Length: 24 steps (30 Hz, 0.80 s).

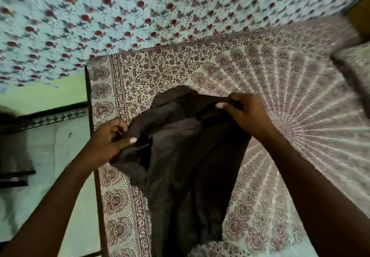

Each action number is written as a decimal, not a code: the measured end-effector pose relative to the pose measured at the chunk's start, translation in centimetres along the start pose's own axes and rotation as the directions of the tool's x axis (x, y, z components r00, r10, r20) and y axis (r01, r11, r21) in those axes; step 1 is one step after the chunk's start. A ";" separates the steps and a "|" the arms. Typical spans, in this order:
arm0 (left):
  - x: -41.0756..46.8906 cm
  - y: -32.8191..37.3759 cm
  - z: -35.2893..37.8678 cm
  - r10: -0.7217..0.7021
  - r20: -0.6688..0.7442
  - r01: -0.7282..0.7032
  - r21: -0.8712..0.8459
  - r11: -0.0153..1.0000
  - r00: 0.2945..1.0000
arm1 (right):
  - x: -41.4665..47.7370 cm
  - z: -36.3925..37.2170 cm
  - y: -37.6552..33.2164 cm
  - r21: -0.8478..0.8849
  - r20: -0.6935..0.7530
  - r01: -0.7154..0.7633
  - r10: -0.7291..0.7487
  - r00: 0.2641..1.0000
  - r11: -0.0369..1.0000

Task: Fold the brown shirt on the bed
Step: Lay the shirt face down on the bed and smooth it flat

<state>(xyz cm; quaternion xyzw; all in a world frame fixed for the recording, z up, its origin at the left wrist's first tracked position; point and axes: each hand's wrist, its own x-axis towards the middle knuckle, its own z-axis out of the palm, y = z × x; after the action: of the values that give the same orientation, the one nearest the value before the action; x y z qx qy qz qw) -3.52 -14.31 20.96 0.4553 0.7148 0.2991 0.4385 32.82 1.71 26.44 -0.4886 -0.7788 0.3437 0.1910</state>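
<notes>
Soft brown shirt (pixel 180 156) hanging crumpled, left hand (pixel 112 136), right hand (pixel 246 112) gripping

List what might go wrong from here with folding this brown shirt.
1. The brown shirt hangs bunched between the left hand and the right hand; laid down like this, it would likely fold crooked.
2. It hangs near the side of the bed, so part could slip off toward the floor.
3. Each hand pinches little cloth; a grip might slip.

Home bedroom: bed (pixel 260 96) with printed sheet
</notes>
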 end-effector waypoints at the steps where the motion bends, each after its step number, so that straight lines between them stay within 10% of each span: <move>1: -1.3 1.2 -0.7 0.033 -0.019 -0.032 0.064 0.997 0.999 | -1.0 -2.0 -1.6 -0.042 0.031 0.029 -0.027 0.999 0.999; 6: -7.5 8.2 -3.0 0.160 -0.177 -0.116 0.233 0.965 0.971 | -5.4 -10.4 -7.1 -0.322 0.138 0.016 0.030 0.990 0.947; 17: -16.4 19.9 -2.4 0.376 -0.253 -0.361 0.102 0.927 0.892 | -12.6 -22.0 -9.3 -0.163 -0.388 -0.002 -0.062 0.919 0.987; 24: -18.9 26.4 1.4 0.441 -0.118 -0.317 0.536 0.782 0.890 | -14.3 -29.0 -5.3 -0.388 -0.404 -0.007 -0.163 0.900 0.922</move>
<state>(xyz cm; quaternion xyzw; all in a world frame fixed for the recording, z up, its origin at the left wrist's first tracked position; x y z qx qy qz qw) 11.81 -20.76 48.90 0.6497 0.7075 0.2367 0.1462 54.28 -2.43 50.82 -0.5475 -0.7885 0.0623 0.2732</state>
